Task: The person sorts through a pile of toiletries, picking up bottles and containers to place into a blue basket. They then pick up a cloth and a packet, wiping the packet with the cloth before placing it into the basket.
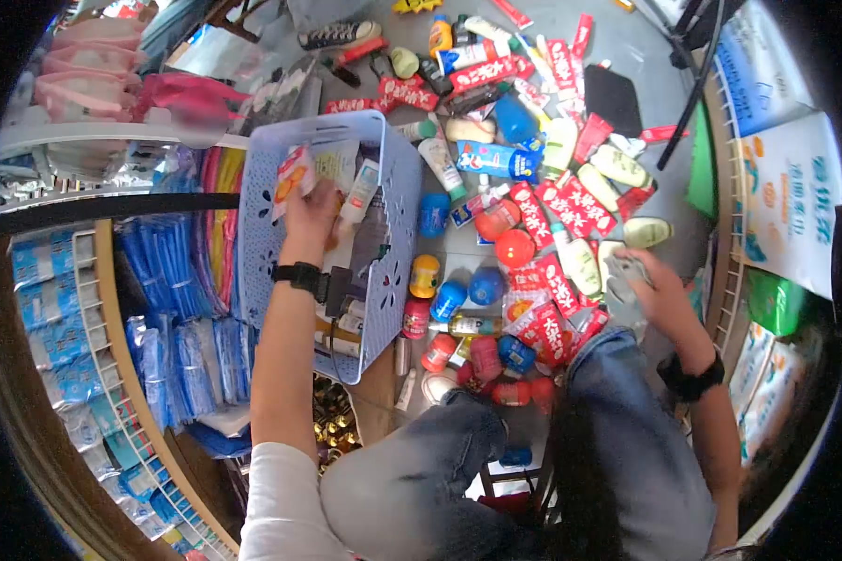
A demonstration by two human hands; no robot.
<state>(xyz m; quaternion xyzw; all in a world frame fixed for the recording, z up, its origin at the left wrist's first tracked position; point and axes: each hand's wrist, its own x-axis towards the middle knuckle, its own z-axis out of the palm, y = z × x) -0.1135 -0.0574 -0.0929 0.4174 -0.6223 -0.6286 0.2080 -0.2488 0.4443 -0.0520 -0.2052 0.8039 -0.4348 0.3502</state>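
My left hand (311, 210) reaches inside a lavender plastic basket (399, 187), its fingers closed on a white packet (293, 173) with red and orange print. Beside that hand, a white bottle (358, 192) leans within the basket. My right hand (664, 292) grips a crumpled grey cloth (625, 271) just right of a pale green bottle (582, 265). Red packets with white lettering (578, 208) lie scattered about the floor there, mixed with a blue tube pack (499, 161) and round red containers (515, 249).
Shelves on the left hold blue plastic packs (168, 271) and a white wire rack edge (112, 365). A sneaker (339, 35) and a dark flat object (613, 101) lie farther off. Large white-and-blue packages (786, 196) stand behind the right-hand rack.
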